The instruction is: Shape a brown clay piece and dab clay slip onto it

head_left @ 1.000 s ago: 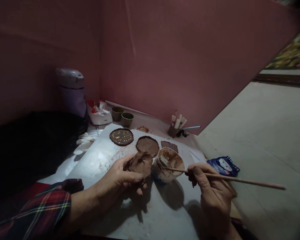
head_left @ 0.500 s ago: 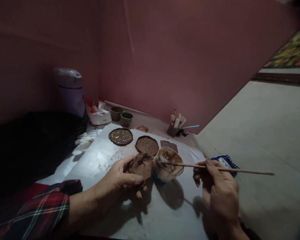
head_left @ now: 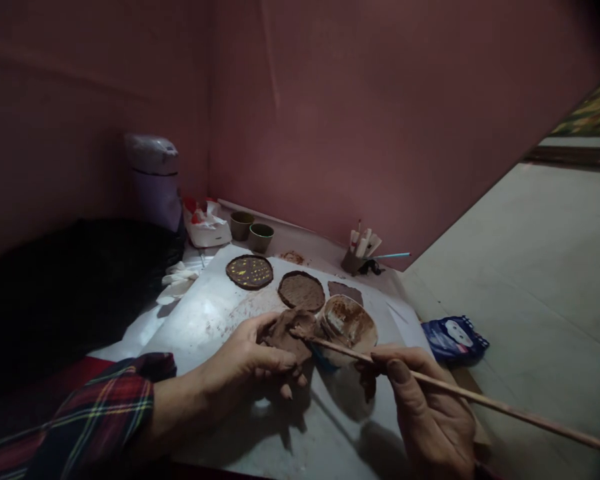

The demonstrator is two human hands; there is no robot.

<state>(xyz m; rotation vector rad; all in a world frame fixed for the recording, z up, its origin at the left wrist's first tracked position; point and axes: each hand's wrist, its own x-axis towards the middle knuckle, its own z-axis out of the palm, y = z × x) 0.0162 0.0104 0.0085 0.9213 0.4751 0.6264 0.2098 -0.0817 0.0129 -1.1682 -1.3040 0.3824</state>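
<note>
— One lump of brown clay [head_left: 291,331] is sitting in the left hand [head_left: 245,363], isn't it? Any writing on it?

— None is showing. It is looking wet, rough and uneven, a dull reddish brown, with the fingers curling under it and the thumb pressing along its near edge. The hand is holding it just above the white sheet [head_left: 215,310] covering the desk [head_left: 310,243].

— And the right hand [head_left: 430,407]?

— It is pinching a long thin wooden stick [head_left: 460,393] between thumb and fingers, and the stick's tip is touching the top of the clay.

— What is lying around them?

— A clay-smeared plastic cup [head_left: 349,325] is tilting just beside the lump. Behind it, two flat round clay discs are resting on the sheet: a plain disc [head_left: 301,291] and a dotted disc [head_left: 249,271] carrying yellow specks. Farther back, two small green cups [head_left: 253,231] are standing together, and a holder of tools [head_left: 360,253] is standing near the pink wall [head_left: 380,120].

— Any labels anywhere?

— A blue packet [head_left: 455,338] is lying to the right, showing a white cartoon figure, but its lettering is too small to read.
</note>
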